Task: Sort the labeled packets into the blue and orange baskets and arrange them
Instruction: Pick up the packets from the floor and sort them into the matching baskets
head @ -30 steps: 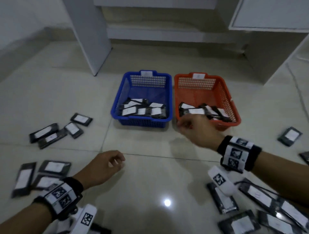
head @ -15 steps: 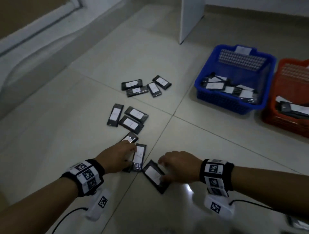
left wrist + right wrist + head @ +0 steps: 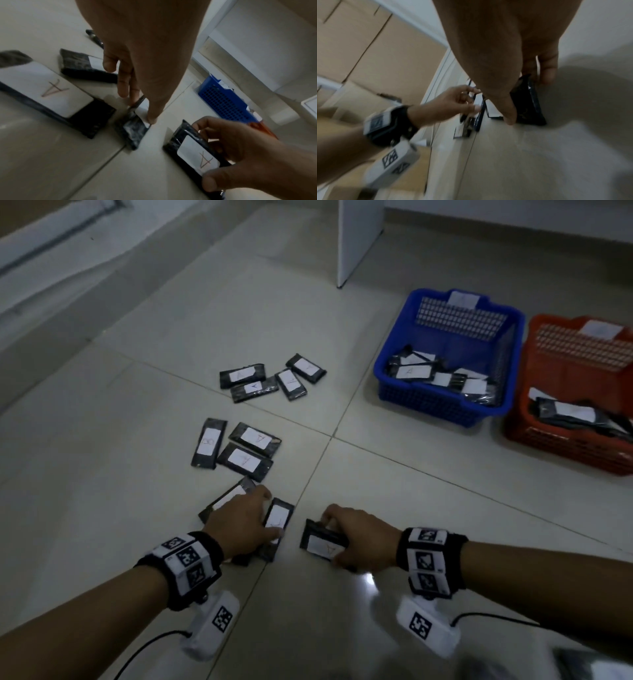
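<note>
My left hand (image 3: 271, 512) pinches a black packet with a white label (image 3: 278, 517) on the floor tiles, thumb on its near end and fingers at its far end. In the left wrist view the thumb presses that packet (image 3: 135, 125). My right hand (image 3: 331, 537) grips another black packet (image 3: 320, 544) labelled A, tilted off the floor; the right wrist view shows it (image 3: 529, 106) between thumb and fingers. The blue basket (image 3: 428, 402) and orange basket (image 3: 561, 446) stand side by side at the far right, each holding several packets.
Two clusters of loose labelled packets lie ahead, a far cluster (image 3: 270, 380) and a nearer cluster (image 3: 236, 450). Another packet (image 3: 224, 499) is partly under my left hand. A white panel leg (image 3: 356, 244) stands behind the blue basket. A wall base runs along the left.
The view swung left, away from the baskets. Both hands dropped to the near packets; the right hand has taken hold of the A packet and the left hand pinches the one beside it.
</note>
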